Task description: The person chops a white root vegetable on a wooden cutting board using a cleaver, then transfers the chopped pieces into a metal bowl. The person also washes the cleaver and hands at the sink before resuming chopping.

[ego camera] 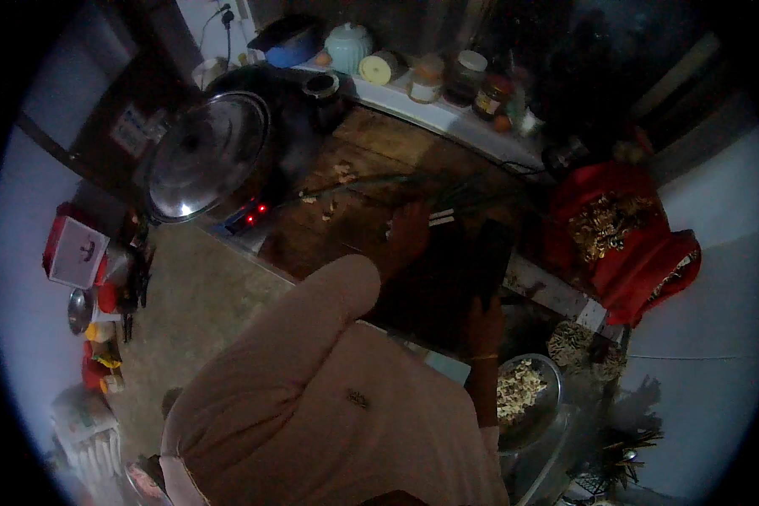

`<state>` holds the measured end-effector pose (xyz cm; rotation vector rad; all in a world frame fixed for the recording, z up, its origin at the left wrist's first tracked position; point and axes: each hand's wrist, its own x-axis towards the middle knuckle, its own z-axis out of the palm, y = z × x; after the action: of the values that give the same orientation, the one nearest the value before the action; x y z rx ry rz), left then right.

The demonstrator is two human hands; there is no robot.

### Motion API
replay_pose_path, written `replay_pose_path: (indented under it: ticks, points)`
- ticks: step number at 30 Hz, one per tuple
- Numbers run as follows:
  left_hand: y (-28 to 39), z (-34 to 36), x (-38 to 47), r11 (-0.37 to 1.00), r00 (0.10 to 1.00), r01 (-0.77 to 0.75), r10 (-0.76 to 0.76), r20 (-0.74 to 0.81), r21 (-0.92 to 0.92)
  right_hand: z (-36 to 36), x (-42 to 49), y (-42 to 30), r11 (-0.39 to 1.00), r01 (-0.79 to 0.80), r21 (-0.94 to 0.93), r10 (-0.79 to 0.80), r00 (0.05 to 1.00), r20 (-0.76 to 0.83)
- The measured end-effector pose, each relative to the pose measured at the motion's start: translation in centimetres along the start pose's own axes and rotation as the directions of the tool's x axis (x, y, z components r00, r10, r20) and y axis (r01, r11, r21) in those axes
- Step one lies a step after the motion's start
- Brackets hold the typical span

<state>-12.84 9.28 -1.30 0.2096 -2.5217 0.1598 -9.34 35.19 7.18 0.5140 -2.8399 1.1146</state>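
My left hand (pixel 410 229) is closed around thin stalks, probably scallions, on the dark work surface. Their white ends (pixel 441 217) stick out to the right of my fingers, and long green leaves (pixel 379 181) lie beyond the hand. Nearer to me on the right, my right hand (pixel 486 322) grips a dark, broad thing (pixel 492 253) that looks like a cleaver; its edge is lost in shadow. Small pale scraps (pixel 329 209) are scattered on the wooden boards left of my left hand. Deep shadow hides the surface between my hands.
A large lidded pan (pixel 212 152) stands at the left on a cooker with red lights. Jars (pixel 427 79) and a pale lidded pot (pixel 348 47) line the back ledge. At right are a red bag (pixel 639 272) and a clear bowl of pale chopped pieces (pixel 522 389).
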Motion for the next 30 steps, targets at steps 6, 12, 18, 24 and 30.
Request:
replay_pose_path:
  ticks: [6,12,18,24,30]
  points:
    - [-2.3,-3.1,-2.8,0.931,0.855,0.252,-0.085,0.512,-0.266,-2.0,0.8,-3.4,0.996,-0.076,-0.043,0.084,0.968,0.237]
    - [-4.3,-9.3,-11.6,0.982,0.872,0.151,-0.079,0.483,-0.113,1.2,1.3,-0.6,0.628,0.681,-0.377,-0.538,0.730,0.422]
    - [-4.8,-13.2,-13.0,0.983,0.813,0.149,-0.061,0.579,-0.105,3.3,2.3,-5.4,0.864,0.422,-0.275,-0.137,0.722,0.679]
    - [-4.7,-13.7,-12.3,0.975,0.856,0.186,-0.100,0.508,-0.121,3.7,2.8,-9.2,0.843,0.410,-0.349,-0.005,0.655,0.756]
    - [-4.5,-13.7,-12.4,0.982,0.888,0.113,-0.033,0.458,-0.148,4.5,2.8,-8.8,0.874,0.413,-0.256,-0.108,0.678,0.727]
